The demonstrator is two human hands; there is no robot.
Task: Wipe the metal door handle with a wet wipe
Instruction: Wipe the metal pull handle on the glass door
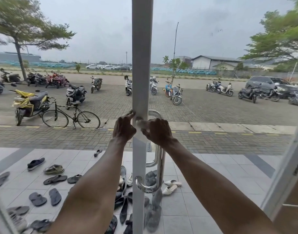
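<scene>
- Handle (159,159): chrome tube pull, runs vertically on the white door frame (141,65), just right of centre; upper bend near my hands, lower bend curls in lower down the frame. A second tube shows behind the glass, likely the outer twin.
- Wipe (142,124): pale wad pressed on the upper mount of the handle, where tube meets frame. Judging from that, I'm working the top joint; the long shaft below is probably not done yet.
- Right hand (157,131): fingers curled together, pinching the wipe against the metal, so pressure goes into the joint.
- Left hand (123,126): fingers partly spread, fingertips (132,113) touching the frame's left edge, holding nothing; looks like bracing so the door doesn't swing while I rub.
- Glass door: see-through; sandals (55,179) and shoes scattered on tiles outside.
- Beyond: a bicycle (71,116), parked scooters, cars, warehouse.
- Writing: none readable; no brand on handle or wipe, plates too small.
</scene>
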